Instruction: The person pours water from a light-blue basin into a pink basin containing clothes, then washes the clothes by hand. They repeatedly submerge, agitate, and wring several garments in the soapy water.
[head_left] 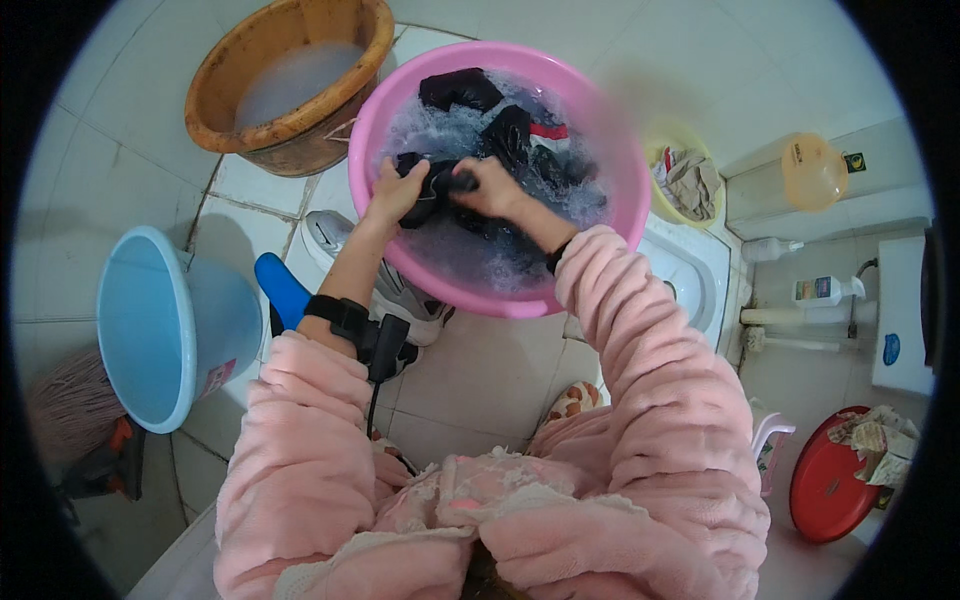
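Note:
A large pink basin [632, 165] of sudsy water stands on the floor in front of me. Dark wet clothing [508, 135] with a red and white stripe floats in it, partly under the foam. Over the basin's near left part, my left hand [400, 192] grips a bunched piece of black wet cloth [430, 195]. My right hand [490, 188] is closed on the same cloth a little to the right, its fingers curled round a fold. What garment this piece belongs to cannot be made out.
A wooden tub [222, 100] of cloudy water stands behind left, a light blue bucket [190, 330] at left. Shoes [405, 300] sit beside the pink basin. To the right are a yellow basin [668, 195] with cloth, a squat toilet [690, 275] and a red basin [830, 475].

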